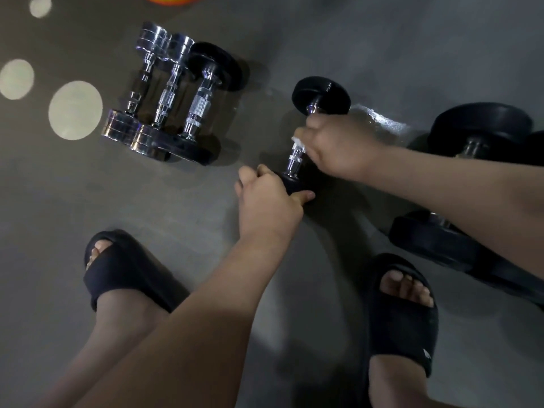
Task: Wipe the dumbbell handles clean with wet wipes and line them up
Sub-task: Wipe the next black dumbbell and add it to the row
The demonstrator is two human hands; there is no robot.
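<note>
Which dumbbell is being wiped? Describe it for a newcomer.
Find the row of three dumbbells on the floor. Right of it is a black-ended dumbbell. Only this one is held: left hand grips its near end, right hand holds a wipe on its handle.

A black-ended dumbbell with a knurled chrome handle (298,154) is gripped by the left hand (269,198) and wiped with a white wet wipe (297,139) by the right hand (338,145).

Grey floor (412,54): row of three dumbbells (167,95) far left, black dumbbell (321,95) centre, bigger black dumbbells (479,125) right.

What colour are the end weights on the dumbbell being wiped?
Black end weights, clearest in head view.
</note>
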